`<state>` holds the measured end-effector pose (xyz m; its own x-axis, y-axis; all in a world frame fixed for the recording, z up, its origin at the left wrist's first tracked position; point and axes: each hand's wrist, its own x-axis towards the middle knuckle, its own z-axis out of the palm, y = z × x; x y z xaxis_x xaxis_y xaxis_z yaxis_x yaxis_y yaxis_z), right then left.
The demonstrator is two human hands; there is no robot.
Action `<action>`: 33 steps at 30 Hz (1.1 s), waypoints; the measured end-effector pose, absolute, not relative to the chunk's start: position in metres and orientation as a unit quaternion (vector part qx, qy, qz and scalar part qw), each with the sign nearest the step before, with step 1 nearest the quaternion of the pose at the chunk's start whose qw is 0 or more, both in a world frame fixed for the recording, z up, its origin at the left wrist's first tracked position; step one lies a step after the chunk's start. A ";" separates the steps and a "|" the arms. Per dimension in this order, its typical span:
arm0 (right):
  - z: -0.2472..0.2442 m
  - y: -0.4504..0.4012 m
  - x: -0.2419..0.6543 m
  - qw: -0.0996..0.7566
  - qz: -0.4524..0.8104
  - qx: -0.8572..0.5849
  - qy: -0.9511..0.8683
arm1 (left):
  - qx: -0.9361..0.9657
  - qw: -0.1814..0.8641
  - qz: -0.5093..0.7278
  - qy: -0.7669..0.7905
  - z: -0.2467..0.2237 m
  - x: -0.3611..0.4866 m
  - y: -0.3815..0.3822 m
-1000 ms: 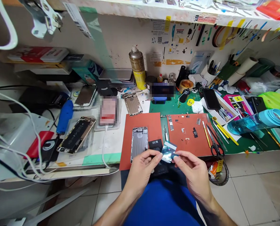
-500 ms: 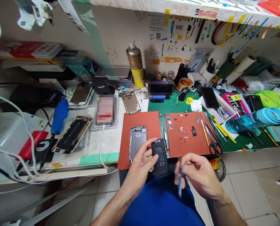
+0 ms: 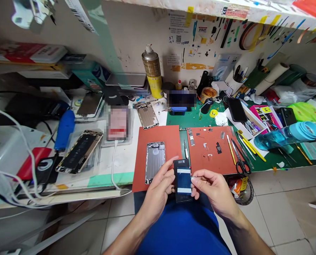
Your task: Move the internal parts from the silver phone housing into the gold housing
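Left hand (image 3: 160,184) grips the black phone battery (image 3: 183,199) along its side, right hand (image 3: 213,189) pinches blue film (image 3: 184,180) with two white strips over it, right at the bench (image 3: 127,157) edge, near the bare phone housing (image 3: 155,163)!

A pale wall (image 3: 133,39) is crossed by a green strip (image 3: 107,46) and overhung by a white shelf (image 3: 208,7); the floor (image 3: 269,212) is tiled in light grey.

You have in view one black battery (image 3: 183,197), one blue film (image 3: 184,181), two white strips (image 3: 183,170), two bare phone housings (image 3: 155,163), two red-brown mats (image 3: 211,163), one spray can (image 3: 151,71), one water bottle (image 3: 286,136) and one pair of scissors (image 3: 241,159).
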<state>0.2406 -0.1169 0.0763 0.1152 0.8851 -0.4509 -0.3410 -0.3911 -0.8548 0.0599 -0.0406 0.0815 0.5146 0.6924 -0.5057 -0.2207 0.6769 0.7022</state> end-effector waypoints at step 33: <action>0.079 -0.114 0.237 0.484 0.595 -0.604 -0.216 | 0.395 0.779 0.254 0.416 0.081 0.067 -0.040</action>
<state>0.2369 -0.1140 0.0792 0.1989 0.8371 -0.5096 -0.3145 -0.4380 -0.8422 0.0669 -0.0404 0.0810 0.5249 0.7238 -0.4478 -0.0670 0.5597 0.8260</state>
